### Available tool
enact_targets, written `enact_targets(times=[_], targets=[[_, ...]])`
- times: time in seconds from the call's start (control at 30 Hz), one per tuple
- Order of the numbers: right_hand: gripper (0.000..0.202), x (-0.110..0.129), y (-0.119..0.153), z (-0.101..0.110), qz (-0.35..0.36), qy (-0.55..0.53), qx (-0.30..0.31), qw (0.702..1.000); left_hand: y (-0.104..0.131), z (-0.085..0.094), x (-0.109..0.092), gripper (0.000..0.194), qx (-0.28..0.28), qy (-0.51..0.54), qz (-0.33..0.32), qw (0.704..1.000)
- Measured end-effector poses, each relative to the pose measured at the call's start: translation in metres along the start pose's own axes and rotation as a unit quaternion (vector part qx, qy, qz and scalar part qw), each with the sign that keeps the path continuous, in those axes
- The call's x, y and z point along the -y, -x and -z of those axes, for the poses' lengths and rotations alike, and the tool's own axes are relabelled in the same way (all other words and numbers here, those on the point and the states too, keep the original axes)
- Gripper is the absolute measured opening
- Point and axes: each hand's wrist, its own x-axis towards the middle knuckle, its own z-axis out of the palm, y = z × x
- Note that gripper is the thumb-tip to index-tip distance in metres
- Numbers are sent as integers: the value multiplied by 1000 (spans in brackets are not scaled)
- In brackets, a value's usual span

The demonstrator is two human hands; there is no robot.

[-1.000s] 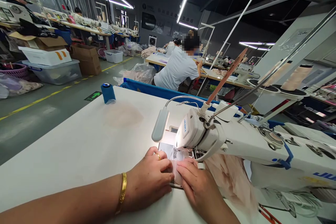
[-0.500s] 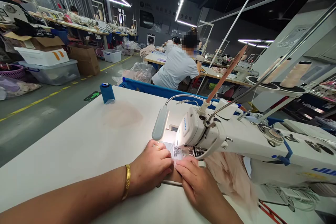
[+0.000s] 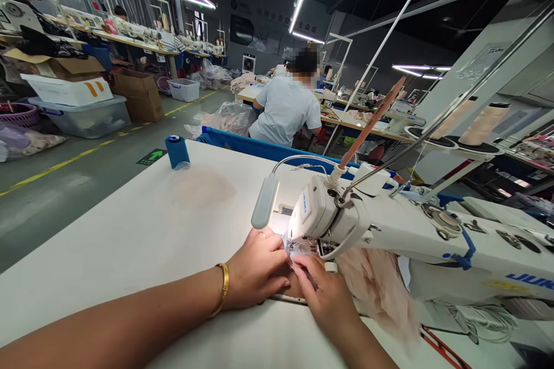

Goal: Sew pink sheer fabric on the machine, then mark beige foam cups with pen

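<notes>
With the right hand (image 3: 331, 294) pinching the pale cloth (image 3: 291, 264) and the left hand (image 3: 255, 268) curled beside it, its grip unclear, light, even guiding should serve best just before the sewing machine's (image 3: 318, 207) head.

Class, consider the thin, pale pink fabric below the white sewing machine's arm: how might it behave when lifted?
The thin, pale pink fabric would probably flop, as it lies in loose folds. It looks light, its gauzy edge seeming see-through.
</notes>
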Motion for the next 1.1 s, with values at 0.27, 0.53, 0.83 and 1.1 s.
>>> enact_targets(times=[0.27,0.53,0.83,1.1], targets=[[21,10,-7,0,-71,-62,-3,996,-10,-14,0,14,-67,-52,-5,996],[32,5,3,2,69,8,31,997,3,-10,0,19,-59,-74,-63,994],[40,6,7,6,88,44,38,994,14,-5,1,16,-26,-61,-76,995],[39,4,1,5,75,58,43,995,8,-9,4,12,-38,-78,-63,994]])
